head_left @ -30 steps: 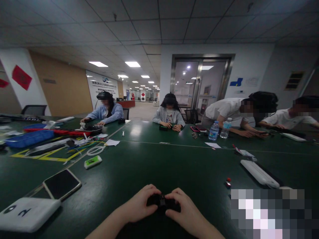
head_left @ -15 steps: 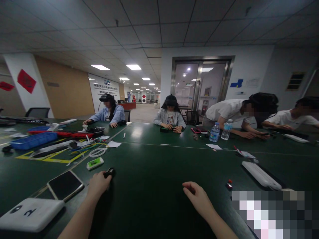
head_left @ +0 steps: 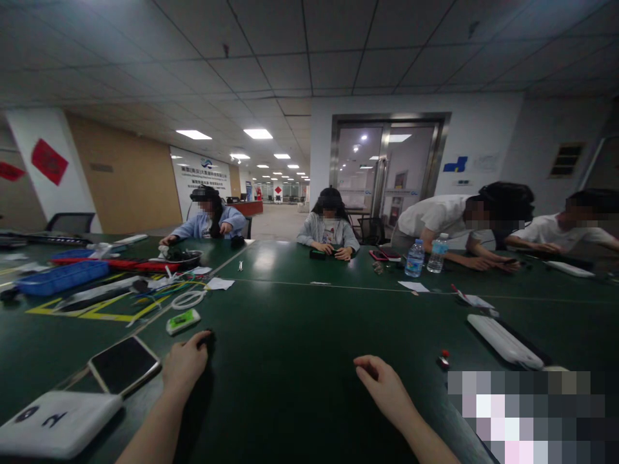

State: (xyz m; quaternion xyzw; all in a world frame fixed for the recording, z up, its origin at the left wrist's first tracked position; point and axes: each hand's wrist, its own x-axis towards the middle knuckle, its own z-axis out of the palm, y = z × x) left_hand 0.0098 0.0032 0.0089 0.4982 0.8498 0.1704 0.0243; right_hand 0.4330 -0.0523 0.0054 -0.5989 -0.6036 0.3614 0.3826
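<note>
My left hand (head_left: pixel 185 364) rests on the dark green table (head_left: pixel 300 335), fingers curled around a small black object (head_left: pixel 207 336) that shows only at the fingertips. It lies just right of a black phone (head_left: pixel 124 365) and below a small green and white device (head_left: pixel 182 320). My right hand (head_left: pixel 382 385) lies on the table about a forearm's length to the right, fingers loosely curled with the thumb tucked against them. Nothing shows in it. A tiny red and black piece (head_left: pixel 443 359) sits to its right.
A white box marked with numbers (head_left: pixel 53 422) sits at the near left. A white power strip (head_left: pixel 505 340) lies at right. Cables, a blue tray (head_left: pixel 60 277) and yellow tape marks fill the left side. Several people sit across the table beside two water bottles (head_left: pixel 414 257).
One second ago both hands held the black object together at centre. The left hand has carried it out left beside the phone and lowered to the table; the right hand has drawn apart, empty.
</note>
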